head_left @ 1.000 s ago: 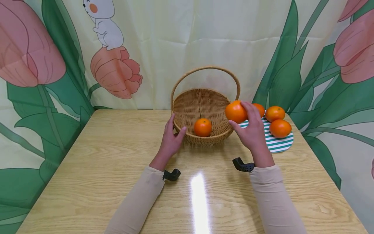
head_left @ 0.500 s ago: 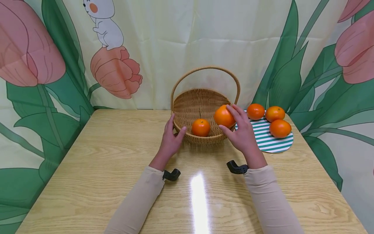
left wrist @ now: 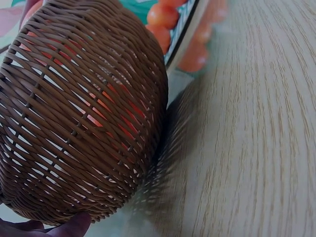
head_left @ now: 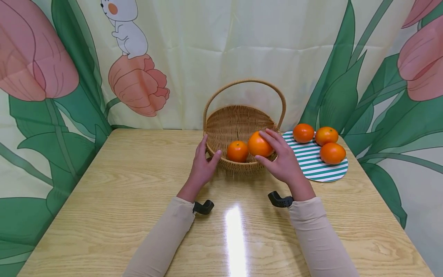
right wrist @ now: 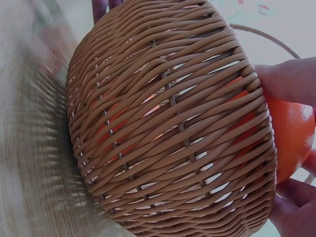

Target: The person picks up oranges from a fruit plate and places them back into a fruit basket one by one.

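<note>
In the head view a wicker basket (head_left: 237,115) with a tall arched handle stands on the table. My left hand (head_left: 202,163) rests against its left side, fingers and thumb spread and fairly straight. At the right part of its rim, my right hand (head_left: 282,161) grips an orange (head_left: 258,144) between thumb and fingers. Another orange (head_left: 237,151) lies in the basket, just left of the held one. In the right wrist view the held orange (right wrist: 291,133) shows partly behind the woven wall, with fingers on it. The basket wall (left wrist: 84,108) fills much of the left wrist view.
Right of the basket, a round green-and-white striped mat (head_left: 320,173) bears three oranges (head_left: 332,153). All stand on a wooden table (head_left: 121,184) that reaches back to a floral curtain (head_left: 187,69).
My right hand has carried its orange leftward and down from beside the basket into its opening, next to the other orange, which has shifted slightly left. My left hand stays at the basket.
</note>
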A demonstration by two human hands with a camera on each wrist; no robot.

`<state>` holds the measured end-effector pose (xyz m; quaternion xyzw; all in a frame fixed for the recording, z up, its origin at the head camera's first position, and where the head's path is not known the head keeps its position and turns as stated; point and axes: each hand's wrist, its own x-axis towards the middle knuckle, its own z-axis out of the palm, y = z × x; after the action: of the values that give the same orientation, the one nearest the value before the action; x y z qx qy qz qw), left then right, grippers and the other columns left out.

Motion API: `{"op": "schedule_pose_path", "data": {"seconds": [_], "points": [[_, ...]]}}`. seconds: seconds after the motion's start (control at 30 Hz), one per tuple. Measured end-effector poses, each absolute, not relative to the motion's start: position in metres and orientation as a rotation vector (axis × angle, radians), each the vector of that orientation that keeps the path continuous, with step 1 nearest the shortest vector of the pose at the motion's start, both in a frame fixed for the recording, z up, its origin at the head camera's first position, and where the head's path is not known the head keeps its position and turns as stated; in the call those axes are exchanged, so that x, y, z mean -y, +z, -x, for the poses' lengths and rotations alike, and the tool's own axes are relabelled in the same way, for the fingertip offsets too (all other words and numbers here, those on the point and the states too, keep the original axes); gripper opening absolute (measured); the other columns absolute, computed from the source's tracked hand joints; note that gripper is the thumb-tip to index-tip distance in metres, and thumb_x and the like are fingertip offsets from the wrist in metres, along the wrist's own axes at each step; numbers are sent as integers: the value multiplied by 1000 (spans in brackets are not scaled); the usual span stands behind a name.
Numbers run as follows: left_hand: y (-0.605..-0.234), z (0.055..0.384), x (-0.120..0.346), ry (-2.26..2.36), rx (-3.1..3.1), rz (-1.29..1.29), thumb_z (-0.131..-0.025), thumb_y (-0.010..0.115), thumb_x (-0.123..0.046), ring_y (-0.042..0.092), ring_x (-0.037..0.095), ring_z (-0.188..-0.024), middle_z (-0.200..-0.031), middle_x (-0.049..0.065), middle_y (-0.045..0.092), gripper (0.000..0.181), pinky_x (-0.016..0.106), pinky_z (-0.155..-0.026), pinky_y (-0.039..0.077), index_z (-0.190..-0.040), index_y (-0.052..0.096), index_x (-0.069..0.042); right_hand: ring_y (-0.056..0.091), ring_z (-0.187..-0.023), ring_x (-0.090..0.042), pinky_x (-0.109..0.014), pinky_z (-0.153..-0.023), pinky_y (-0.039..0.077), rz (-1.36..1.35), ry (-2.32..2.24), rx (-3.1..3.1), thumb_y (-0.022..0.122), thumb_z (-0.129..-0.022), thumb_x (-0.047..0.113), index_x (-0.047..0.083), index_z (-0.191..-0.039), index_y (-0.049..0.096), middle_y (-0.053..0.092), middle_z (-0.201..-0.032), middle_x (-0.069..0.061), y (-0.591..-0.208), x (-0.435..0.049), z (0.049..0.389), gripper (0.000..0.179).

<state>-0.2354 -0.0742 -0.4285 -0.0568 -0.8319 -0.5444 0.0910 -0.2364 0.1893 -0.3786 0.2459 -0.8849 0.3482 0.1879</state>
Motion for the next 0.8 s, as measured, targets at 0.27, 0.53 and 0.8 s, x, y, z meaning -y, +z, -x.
{"op": "schedule_pose_path", "data": {"seconds": [0.27, 0.53, 0.8], "points": [[-430, 236, 73, -1631, 2462, 179, -96, 54, -46, 29, 31, -144, -161, 4, 15, 76, 49, -105, 44, -156, 11, -29, 47, -130, -36, -56, -100, 45, -729, 982, 2515, 68, -90, 20, 15, -134, 58, 48, -145, -11, -380, -190, 236, 46], [-429, 236, 73, -1608, 2457, 203, -95, 53, -52, 30, 31, -144, -161, 6, 17, 77, 48, -105, 45, -156, 11, -30, 53, -125, -34, -54, -102, 45, -745, 938, 2515, 64, -92, 18, 8, -125, 64, 58, -135, -11, -380, -188, 236, 34], [-429, 236, 73, -1618, 2458, 186, -96, 53, -49, 31, 31, -143, -161, 7, 17, 77, 47, -105, 45, -157, 12, -26, 54, -123, -34, -53, -100, 46, -748, 927, 2503, 64, -93, 18, 8, -122, 66, 59, -132, -12, -380, -188, 236, 31]]}}
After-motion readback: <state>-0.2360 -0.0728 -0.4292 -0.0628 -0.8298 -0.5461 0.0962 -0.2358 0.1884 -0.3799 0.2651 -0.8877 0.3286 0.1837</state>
